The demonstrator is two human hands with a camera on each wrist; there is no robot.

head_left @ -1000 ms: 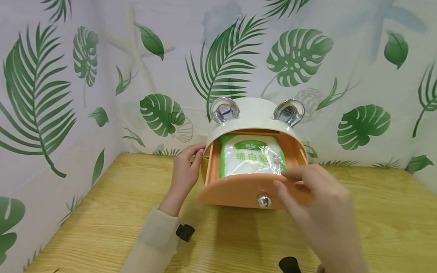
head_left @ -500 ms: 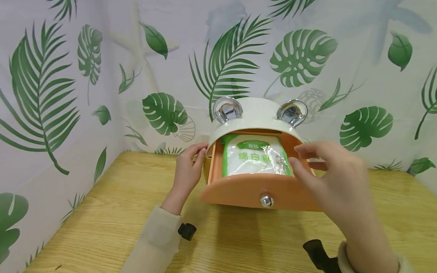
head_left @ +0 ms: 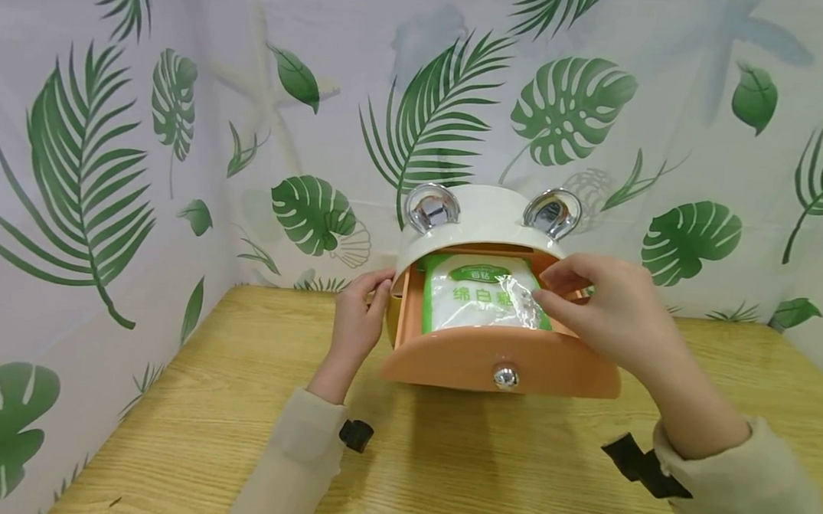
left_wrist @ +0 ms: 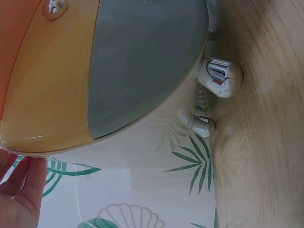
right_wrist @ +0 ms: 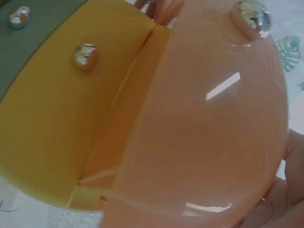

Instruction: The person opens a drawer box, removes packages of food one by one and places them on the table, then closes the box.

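A rounded white drawer box [head_left: 489, 207] stands on the table with its orange top drawer [head_left: 441, 359] pulled out. Inside lies a white-and-green sugar bag [head_left: 474, 309], flat, with green printing. My right hand [head_left: 612, 308] reaches over the drawer's right side. Its thumb and forefinger are slightly apart and overlap the bag's right edge. At the box's left side, my left hand [head_left: 357, 316] touches the white shell with its fingertips; in the left wrist view its fingers [left_wrist: 33, 178] lie against the rim. The orange drawer front hides most of the right hand in the right wrist view.
Below the orange drawer are a yellow drawer [left_wrist: 52, 80] and a grey-green drawer [left_wrist: 147, 61], both pushed in. Silver feet [left_wrist: 221, 78] carry the box, and two silver eye-shaped ornaments [head_left: 433, 210] top it. A leaf-patterned cloth [head_left: 324, 38] hangs behind the wooden table [head_left: 241, 372].
My right hand has left the drawer's front edge, drawn back to the right, then come in over the bag's right edge. My left hand stays at the box's side.
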